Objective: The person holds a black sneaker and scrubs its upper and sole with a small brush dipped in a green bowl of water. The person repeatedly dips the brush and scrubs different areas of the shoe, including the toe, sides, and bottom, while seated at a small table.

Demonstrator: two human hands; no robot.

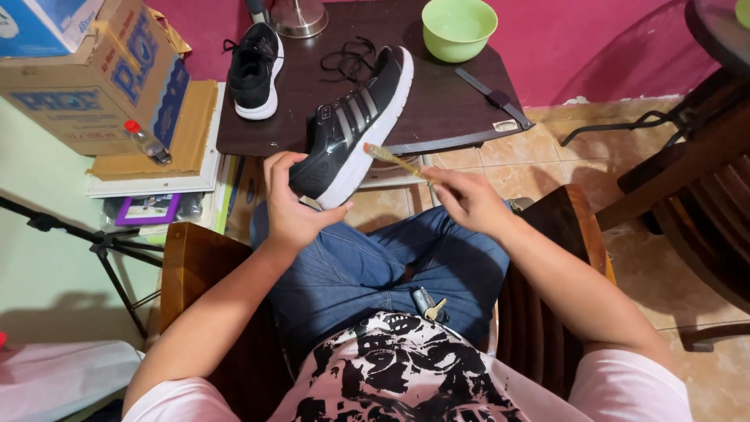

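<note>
Left hand (291, 205) grips the shoe (351, 129) — toe toward one o'clock — right hand (467, 202) pinches a brush (393, 159) against its sole

Guy's in a pale pink t-shirt (625, 387) with short sleeves and a big black-and-white skull print (391, 367) splashed across the front. Blue denim jeans (367, 266) below that, bit creased at the lap, with a small bunch of keys (428, 305) clipped near the waistband. Arms bare.

One head-worn camera looks steeply down, close over lap and low table (437, 101), seemingly from a chair.
</note>
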